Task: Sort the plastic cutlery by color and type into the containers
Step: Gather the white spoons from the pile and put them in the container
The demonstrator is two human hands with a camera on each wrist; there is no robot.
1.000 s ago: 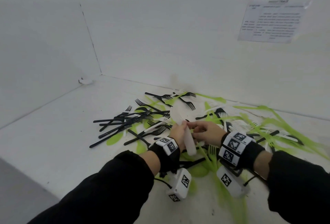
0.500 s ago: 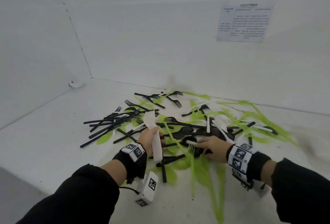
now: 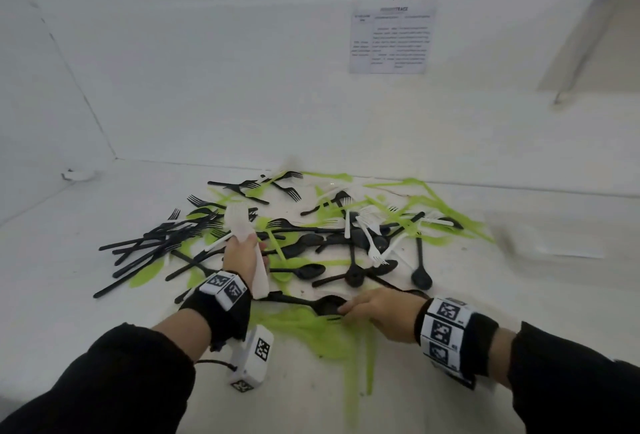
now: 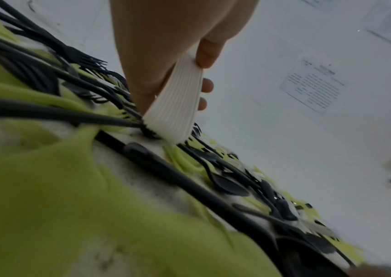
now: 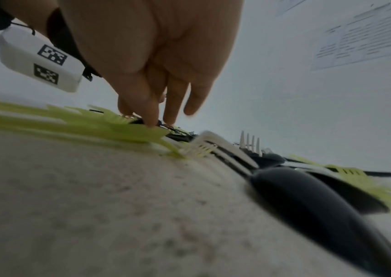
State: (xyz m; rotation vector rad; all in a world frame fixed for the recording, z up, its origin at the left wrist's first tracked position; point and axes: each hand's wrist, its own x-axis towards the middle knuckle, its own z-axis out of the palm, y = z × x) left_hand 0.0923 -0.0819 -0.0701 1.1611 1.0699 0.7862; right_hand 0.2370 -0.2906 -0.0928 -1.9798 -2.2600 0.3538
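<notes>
A bundle of white cutlery [image 3: 258, 269] is being gripped in the left hand [image 3: 242, 255], fingers [image 4: 207, 86] curled round the stacked handles, which are showing ribbed in the left wrist view [image 4: 177, 105]. The bundle is being held at the near left edge of the cutlery pile [image 3: 346, 236], its lower end touching black forks there.

The right hand [image 3: 382, 316] is being lowered onto the near edge of the same pile. Its fingers [image 5: 151, 116] are being pressed together on a black piece [image 3: 311, 304] lying over a green fork [image 5: 130, 129]; a pinch is being suggested, though whether the piece is actually being gripped cannot be told.

Black, green and white forks and spoons are lying tangled in the pile on the white counter [image 3: 86, 295]. A black spoon [image 5: 320, 209] is lying just right of the right hand. A printed sheet [image 3: 391, 37] is being shown on the wall beyond the pile.
</notes>
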